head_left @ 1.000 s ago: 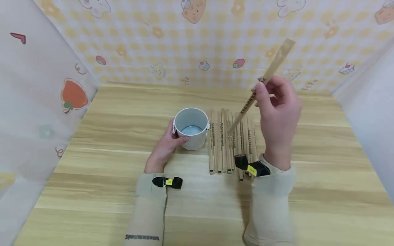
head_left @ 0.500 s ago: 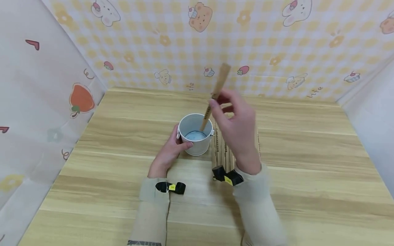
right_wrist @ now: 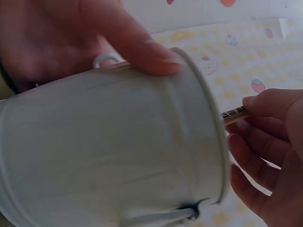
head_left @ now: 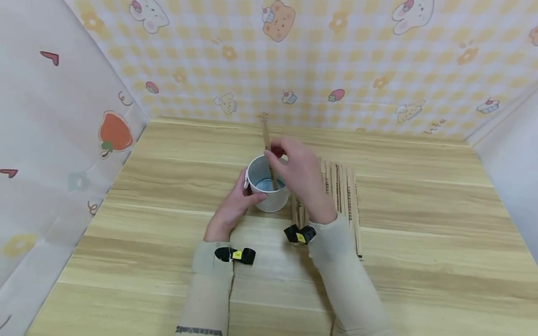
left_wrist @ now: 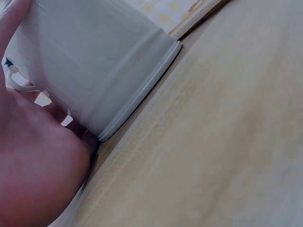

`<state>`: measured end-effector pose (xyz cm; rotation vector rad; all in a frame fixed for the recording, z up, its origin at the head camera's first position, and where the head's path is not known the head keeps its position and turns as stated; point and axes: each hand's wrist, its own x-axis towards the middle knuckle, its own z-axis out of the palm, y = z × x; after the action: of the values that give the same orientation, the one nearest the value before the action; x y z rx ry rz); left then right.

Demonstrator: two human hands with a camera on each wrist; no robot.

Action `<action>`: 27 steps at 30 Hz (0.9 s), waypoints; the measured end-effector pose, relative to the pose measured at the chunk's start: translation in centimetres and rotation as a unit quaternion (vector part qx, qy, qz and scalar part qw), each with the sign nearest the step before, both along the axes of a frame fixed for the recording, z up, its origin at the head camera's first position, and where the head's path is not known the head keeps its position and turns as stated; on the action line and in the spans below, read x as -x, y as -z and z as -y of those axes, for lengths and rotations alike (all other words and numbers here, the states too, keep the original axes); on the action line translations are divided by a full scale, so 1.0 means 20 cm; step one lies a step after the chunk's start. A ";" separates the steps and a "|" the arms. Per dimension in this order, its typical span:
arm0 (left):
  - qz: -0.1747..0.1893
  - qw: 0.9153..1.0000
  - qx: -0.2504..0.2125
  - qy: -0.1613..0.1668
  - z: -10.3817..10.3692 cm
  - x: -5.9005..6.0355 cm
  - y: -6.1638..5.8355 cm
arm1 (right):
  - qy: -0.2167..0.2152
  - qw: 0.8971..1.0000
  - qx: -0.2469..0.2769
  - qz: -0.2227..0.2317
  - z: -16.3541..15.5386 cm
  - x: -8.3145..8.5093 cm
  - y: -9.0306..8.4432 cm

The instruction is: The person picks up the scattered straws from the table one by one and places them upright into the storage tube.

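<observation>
A small white metal bucket (head_left: 273, 204) stands on the wooden table, its bail handle hanging at the side. My left hand (head_left: 230, 208) grips its left side, thumb over the front near the rim and fingers round the back. Between thumb and fingertips, my right hand (head_left: 301, 171) pinches a long paper-wrapped chopstick packet (head_left: 266, 133) with dark print. The packet's lower end is inside the bucket and its upper end rises above the rim, leaning slightly left. In the right wrist view, the printed packet (right_wrist: 234, 113) shows between the rim and my right fingers.
Several similar chopstick packets (head_left: 348, 186) lie side by side on the table (head_left: 420, 200), just right of the bucket and partly hidden under my right forearm. A yellow checked cloth (head_left: 311, 70) covers the back wall; a pale printed cloth (head_left: 63, 130) hangs at the left.
My right hand has brought the chopstick packet leftward from above the row and lowered its end into the bucket. My left hand keeps its grip on the bucket.
</observation>
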<state>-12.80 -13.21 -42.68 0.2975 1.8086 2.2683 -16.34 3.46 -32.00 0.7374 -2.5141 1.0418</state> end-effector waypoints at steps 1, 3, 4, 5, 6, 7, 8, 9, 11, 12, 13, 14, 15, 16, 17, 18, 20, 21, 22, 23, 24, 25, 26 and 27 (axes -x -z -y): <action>0.002 1.000 -0.001 0.002 0.00 0.00 0.00 | 0.003 1.000 -0.013 0.003 0.01 0.00 0.01; 0.002 1.000 -0.002 0.004 0.00 0.00 0.00 | 0.005 0.999 -0.032 0.008 0.02 0.01 0.03; 0.003 1.000 -0.001 0.005 0.00 0.00 0.00 | 0.005 0.999 -0.036 0.011 0.02 0.02 0.04; 0.004 1.000 -0.001 0.005 0.00 0.00 0.00 | 0.005 0.999 -0.037 0.015 0.03 0.02 0.05; 0.005 1.000 0.001 0.004 0.00 0.00 0.00 | 0.006 0.999 -0.039 0.018 0.03 0.02 0.06; 0.005 1.000 0.002 0.003 0.00 0.00 0.00 | 0.007 0.999 -0.040 0.021 0.04 0.03 0.07; 0.005 1.000 0.004 0.001 0.00 0.00 0.00 | 0.008 0.999 -0.038 0.025 0.04 0.03 0.08; 0.005 1.000 0.006 0.000 0.00 0.00 0.00 | 0.010 0.999 -0.038 0.027 0.05 0.03 0.08; 0.005 1.000 0.007 -0.002 0.00 0.00 0.00 | 0.016 0.999 -0.042 0.028 0.06 0.04 0.09; 0.004 1.000 0.007 -0.002 0.00 0.00 0.00 | 0.018 0.998 -0.046 0.029 0.06 0.04 0.10; 0.004 1.000 0.007 -0.003 0.00 0.00 0.00 | 0.019 0.998 -0.051 0.030 0.07 0.05 0.10; 0.004 1.000 0.007 -0.003 0.00 0.00 0.00 | 0.019 0.998 -0.055 0.031 0.07 0.05 0.11; 0.005 1.000 0.007 -0.002 0.00 0.00 0.00 | 0.019 0.997 -0.061 0.033 0.07 0.05 0.11; 0.006 1.000 0.006 -0.002 0.00 0.01 0.00 | 0.020 0.997 -0.065 0.035 0.07 0.05 0.11; 0.008 1.000 0.006 -0.001 0.00 0.01 0.00 | 0.020 0.997 -0.070 0.036 0.07 0.06 0.12; 0.010 1.000 0.006 -0.001 0.00 0.01 -0.01 | 0.021 0.997 -0.072 0.036 0.08 0.06 0.12; 0.014 1.000 0.006 -0.001 -0.01 0.00 -0.02 | 0.019 0.996 -0.074 0.034 0.08 0.06 0.13; 0.016 1.000 0.006 0.000 -0.01 -0.01 -0.03 | 0.018 0.997 -0.075 0.033 0.08 0.06 0.13; 0.018 1.000 0.007 -0.001 -0.01 -0.01 -0.04 | 0.017 0.997 -0.073 0.032 0.08 0.06 0.13; 0.019 1.000 0.007 -0.002 -0.01 -0.02 -0.05 | 0.016 0.997 -0.073 0.032 0.09 0.06 0.13; 0.019 1.000 0.008 -0.002 -0.01 -0.02 -0.06 | 0.015 0.997 -0.072 0.034 0.09 0.06 0.14; 0.018 1.000 0.009 0.000 -0.01 -0.03 -0.07 | 0.016 0.997 -0.072 0.035 0.09 0.06 0.14; 0.017 1.000 0.010 0.002 -0.02 -0.03 -0.08 | 0.017 0.997 -0.071 0.036 0.09 0.06 0.14; 0.015 1.000 0.009 0.003 -0.02 -0.03 -0.09 | 0.020 0.997 -0.069 0.036 0.08 0.06 0.14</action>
<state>-12.22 -12.85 -40.95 0.2632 1.8093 2.2400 -17.48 1.78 -34.75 0.6957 -2.6726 0.9045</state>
